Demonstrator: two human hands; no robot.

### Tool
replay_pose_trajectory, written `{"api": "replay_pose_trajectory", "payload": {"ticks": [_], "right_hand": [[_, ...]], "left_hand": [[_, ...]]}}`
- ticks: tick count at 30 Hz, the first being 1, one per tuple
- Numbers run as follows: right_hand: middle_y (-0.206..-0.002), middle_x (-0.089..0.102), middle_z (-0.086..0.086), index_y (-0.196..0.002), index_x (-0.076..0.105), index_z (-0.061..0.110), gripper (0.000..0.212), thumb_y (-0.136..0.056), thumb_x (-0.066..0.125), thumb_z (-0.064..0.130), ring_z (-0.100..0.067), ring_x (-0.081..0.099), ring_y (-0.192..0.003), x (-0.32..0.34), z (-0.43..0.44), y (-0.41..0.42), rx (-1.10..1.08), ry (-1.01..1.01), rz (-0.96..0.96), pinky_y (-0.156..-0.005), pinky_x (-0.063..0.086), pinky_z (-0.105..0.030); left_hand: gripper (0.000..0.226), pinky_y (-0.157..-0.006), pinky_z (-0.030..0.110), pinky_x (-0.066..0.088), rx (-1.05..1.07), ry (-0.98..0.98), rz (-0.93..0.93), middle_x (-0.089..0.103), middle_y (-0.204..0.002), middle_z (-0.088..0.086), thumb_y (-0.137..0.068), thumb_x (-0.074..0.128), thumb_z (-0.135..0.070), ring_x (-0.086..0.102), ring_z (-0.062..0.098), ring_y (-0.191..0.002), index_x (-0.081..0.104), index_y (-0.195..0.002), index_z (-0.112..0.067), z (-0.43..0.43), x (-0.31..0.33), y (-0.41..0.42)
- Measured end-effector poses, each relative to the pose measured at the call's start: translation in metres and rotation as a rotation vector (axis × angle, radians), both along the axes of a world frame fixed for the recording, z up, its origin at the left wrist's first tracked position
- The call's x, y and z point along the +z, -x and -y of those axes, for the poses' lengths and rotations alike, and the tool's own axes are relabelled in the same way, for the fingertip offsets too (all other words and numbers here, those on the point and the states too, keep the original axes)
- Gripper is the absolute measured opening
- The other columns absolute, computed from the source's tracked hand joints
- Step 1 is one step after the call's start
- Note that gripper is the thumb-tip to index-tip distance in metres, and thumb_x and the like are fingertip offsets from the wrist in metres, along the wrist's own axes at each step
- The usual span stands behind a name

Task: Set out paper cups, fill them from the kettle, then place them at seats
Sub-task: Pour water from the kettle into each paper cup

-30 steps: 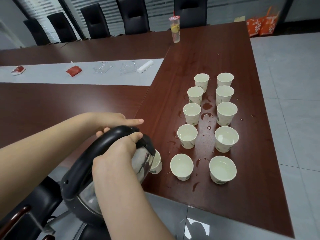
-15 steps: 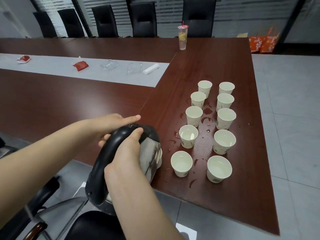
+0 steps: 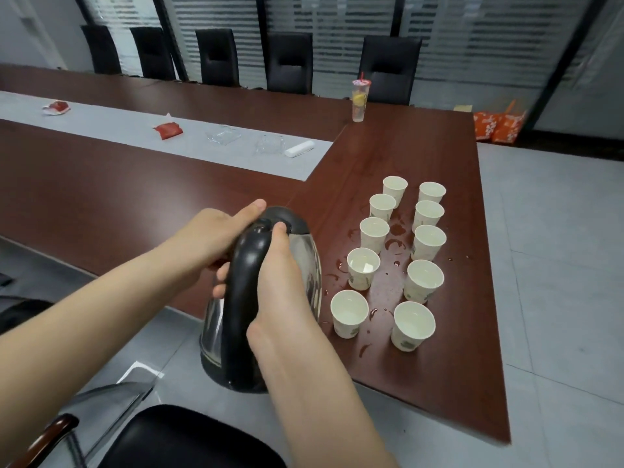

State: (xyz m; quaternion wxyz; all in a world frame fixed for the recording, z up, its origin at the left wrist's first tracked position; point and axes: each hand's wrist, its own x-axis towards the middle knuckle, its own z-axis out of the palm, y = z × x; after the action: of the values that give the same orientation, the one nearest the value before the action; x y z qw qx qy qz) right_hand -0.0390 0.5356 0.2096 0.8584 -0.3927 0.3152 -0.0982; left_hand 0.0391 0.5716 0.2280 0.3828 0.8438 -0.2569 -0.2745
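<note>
A steel kettle with a black handle and lid hangs nearly upright over the table's near edge. My right hand is shut on its handle, thumb on the lid button. My left hand rests on the lid and far side of the kettle, index finger stretched out. Several white paper cups stand in two rows on the brown table to the right of the kettle, holding water. A cup that stood by the kettle's spout is hidden behind it.
Water drops lie between the cup rows. A plastic drink cup with a straw stands at the far table edge. Wrappers and a white roll lie on the grey strip. Black chairs line the far side; one chair seat is below me.
The kettle has swung from a steep pouring tilt back to almost upright and lifted a little. Both hands stayed on it. The view has tipped up.
</note>
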Motion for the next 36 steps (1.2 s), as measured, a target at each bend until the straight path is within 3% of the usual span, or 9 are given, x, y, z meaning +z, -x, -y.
{"api": "replay_pose_trajectory", "payload": {"ticks": [2,3,8,12,15,19,25,29,36], "right_hand": [[-0.045,0.048,-0.008,-0.056,0.056,0.0,0.081,-0.096,0.022,0.061,-0.02,0.046,-0.041,0.0,0.005,0.005,0.026,0.058,-0.06,-0.043,0.043,-0.025],[-0.041,0.048,-0.006,-0.051,0.053,0.003,0.08,-0.095,0.024,0.063,-0.02,0.047,-0.039,0.0,0.006,0.008,0.018,0.073,-0.067,-0.042,0.043,-0.024],[-0.036,0.049,-0.004,-0.053,0.055,0.003,0.079,-0.091,0.03,0.068,-0.016,0.047,-0.03,0.008,0.009,0.036,0.045,0.179,-0.111,-0.037,0.042,-0.016],[-0.046,0.053,-0.008,-0.067,0.063,0.005,0.071,-0.089,0.038,0.068,-0.02,0.049,-0.038,0.013,0.021,0.066,0.024,0.234,-0.052,-0.047,0.046,-0.023],[-0.048,0.053,-0.01,-0.082,0.068,0.008,0.067,-0.089,0.039,0.067,-0.02,0.049,-0.037,0.017,0.037,0.091,0.02,0.285,-0.009,-0.044,0.043,-0.022],[-0.048,0.052,-0.012,-0.074,0.07,0.016,0.059,-0.09,0.042,0.065,-0.024,0.047,-0.039,0.021,0.069,0.131,0.039,0.321,0.071,-0.042,0.039,-0.023],[-0.045,0.053,-0.011,-0.081,0.07,0.01,0.06,-0.09,0.043,0.063,-0.025,0.048,-0.036,0.016,0.144,0.205,0.115,0.435,0.118,-0.043,0.038,-0.025],[-0.042,0.051,-0.007,-0.07,0.062,0.01,0.057,-0.091,0.045,0.06,-0.02,0.045,-0.033,0.02,0.193,0.253,0.142,0.387,0.143,-0.037,0.035,-0.022],[-0.046,0.044,-0.013,-0.062,0.059,0.007,0.058,-0.093,0.045,0.054,-0.022,0.039,-0.036,0.014,0.27,0.307,0.109,0.375,0.195,-0.036,0.032,-0.023]], "left_hand": [[0.076,-0.049,0.029,0.032,0.009,-0.025,0.056,0.038,-0.027,0.006,-0.092,0.043,-0.057,0.037,0.014,-0.024,0.045,-0.031,-0.011,0.0,0.005,0.004],[0.074,-0.051,0.029,0.033,0.017,-0.046,0.079,0.041,-0.028,0.006,-0.091,0.043,-0.058,0.04,0.014,-0.026,0.047,-0.038,-0.008,0.001,0.008,0.006],[0.072,-0.059,0.029,0.042,-0.046,-0.087,0.045,0.055,-0.039,0.013,-0.091,0.04,-0.06,0.054,0.019,-0.035,0.06,-0.054,-0.001,0.001,0.023,0.024],[0.068,-0.043,0.018,0.04,-0.024,-0.065,0.043,0.059,-0.043,0.014,-0.091,0.041,-0.058,0.055,0.016,-0.036,0.06,-0.056,-0.003,0.007,0.031,0.047],[0.067,-0.038,0.014,0.037,-0.004,-0.014,-0.026,0.06,-0.046,0.016,-0.089,0.042,-0.06,0.055,0.017,-0.036,0.059,-0.058,-0.003,0.017,0.035,0.073],[0.067,-0.038,0.016,0.039,0.035,0.069,-0.086,0.06,-0.047,0.015,-0.087,0.043,-0.061,0.055,0.017,-0.037,0.06,-0.056,-0.004,0.041,0.037,0.116],[0.068,-0.039,0.015,0.037,0.094,0.172,-0.097,0.062,-0.048,0.017,-0.091,0.041,-0.057,0.056,0.019,-0.036,0.06,-0.052,-0.005,0.101,0.036,0.201],[0.076,-0.041,0.018,0.037,0.119,0.233,-0.102,0.063,-0.049,0.016,-0.091,0.041,-0.058,0.058,0.018,-0.037,0.061,-0.036,-0.01,0.146,0.032,0.249],[0.069,-0.035,0.014,0.038,0.266,0.335,-0.072,0.057,-0.04,0.009,-0.091,0.051,-0.051,0.053,0.013,-0.032,0.055,-0.034,-0.013,0.231,0.02,0.307]]}}
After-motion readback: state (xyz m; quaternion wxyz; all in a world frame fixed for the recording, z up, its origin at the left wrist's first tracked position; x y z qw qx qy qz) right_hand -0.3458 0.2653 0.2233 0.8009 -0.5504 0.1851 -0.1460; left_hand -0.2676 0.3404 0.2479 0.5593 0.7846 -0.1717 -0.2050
